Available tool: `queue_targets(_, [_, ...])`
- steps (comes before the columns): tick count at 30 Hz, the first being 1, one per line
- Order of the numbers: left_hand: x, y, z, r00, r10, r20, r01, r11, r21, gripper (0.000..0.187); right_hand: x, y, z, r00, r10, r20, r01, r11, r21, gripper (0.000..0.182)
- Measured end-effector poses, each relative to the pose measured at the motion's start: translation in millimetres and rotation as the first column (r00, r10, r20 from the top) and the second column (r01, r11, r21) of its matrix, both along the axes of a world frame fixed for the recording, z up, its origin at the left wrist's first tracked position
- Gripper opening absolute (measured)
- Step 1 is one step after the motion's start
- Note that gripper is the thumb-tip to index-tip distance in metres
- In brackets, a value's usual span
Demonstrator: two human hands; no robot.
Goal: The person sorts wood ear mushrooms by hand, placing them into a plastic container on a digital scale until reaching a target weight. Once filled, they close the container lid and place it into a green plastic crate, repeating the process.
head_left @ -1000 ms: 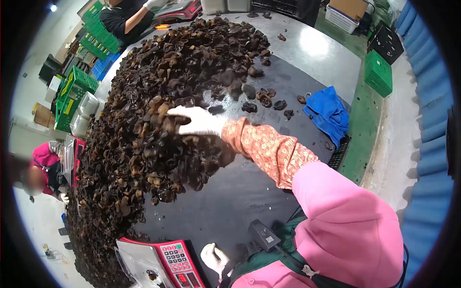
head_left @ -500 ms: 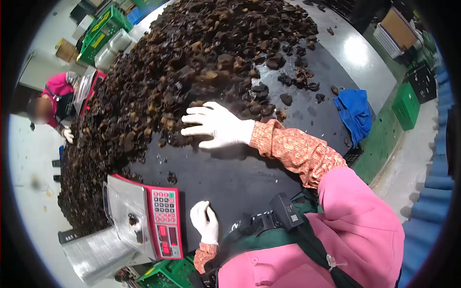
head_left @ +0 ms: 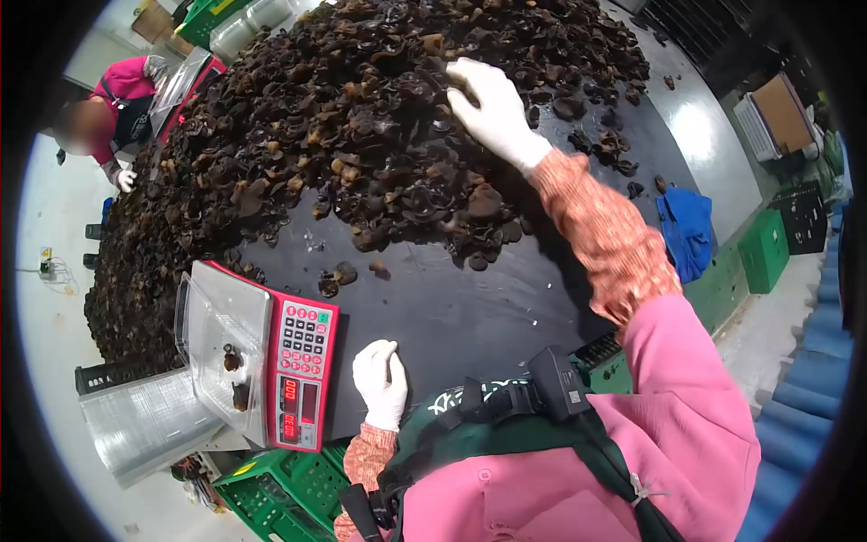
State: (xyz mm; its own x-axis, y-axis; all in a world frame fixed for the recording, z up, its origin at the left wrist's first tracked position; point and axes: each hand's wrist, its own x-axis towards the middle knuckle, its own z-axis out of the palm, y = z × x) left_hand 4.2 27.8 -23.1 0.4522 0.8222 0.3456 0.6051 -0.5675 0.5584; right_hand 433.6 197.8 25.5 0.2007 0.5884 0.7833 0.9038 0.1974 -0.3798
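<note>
A big heap of wet, dark brown wood ear mushrooms (head_left: 361, 126) covers the far and left part of the dark table. My right hand (head_left: 495, 108), in a white glove, reaches over the heap's right side. Its thumb and fingers are apart, nothing shows between them, and whether the fingertips touch the mushrooms is hard to tell. My left hand (head_left: 380, 384), also gloved, rests near the table's front edge with its fingers curled in and nothing visible in them. Left of it stands a red scale (head_left: 305, 339), with a clear tray (head_left: 237, 307) on top holding two small mushroom pieces.
Stacked clear plastic trays (head_left: 144, 425) lie beside the scale, above a green crate (head_left: 280, 492). A blue cloth (head_left: 686, 230) hangs at the table's right edge. Another person (head_left: 113, 117) works at the far left. Green box (head_left: 763, 248) on the right floor.
My right hand has moved away from me, up and to the right, over the heap. A mound of mushrooms now lies nearer on the table. My left hand stays near the edge.
</note>
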Motion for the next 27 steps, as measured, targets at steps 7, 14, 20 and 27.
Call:
queue_targets(7, [1.3,0.3,0.1,0.999,0.016,0.029,-0.015,1.0,-0.01,0.025,-114.8,71.7,35.3,0.967,0.253,-0.019,-0.189,0.67,-0.718,0.052])
queue_targets(14, [-0.3,1.6,1.2,0.999,0.004,0.053,-0.003,1.0,-0.024,0.027,-190.6,-41.0,-6.6,0.789,0.614,-0.023,-0.459,0.564,-0.686,0.05])
queue_targets(20, [1.9,4.0,7.5,0.998,-0.006,0.058,0.007,1.0,-0.024,0.023,-151.9,-154.7,-6.6,0.733,0.656,0.178,-0.497,0.696,-0.518,0.048])
queue_targets(27, [-1.8,3.9,-1.3,0.995,-0.006,0.102,0.009,1.0,-0.028,0.024,-81.4,-213.7,-23.4,0.957,0.257,0.135,-0.168,0.869,-0.466,0.045])
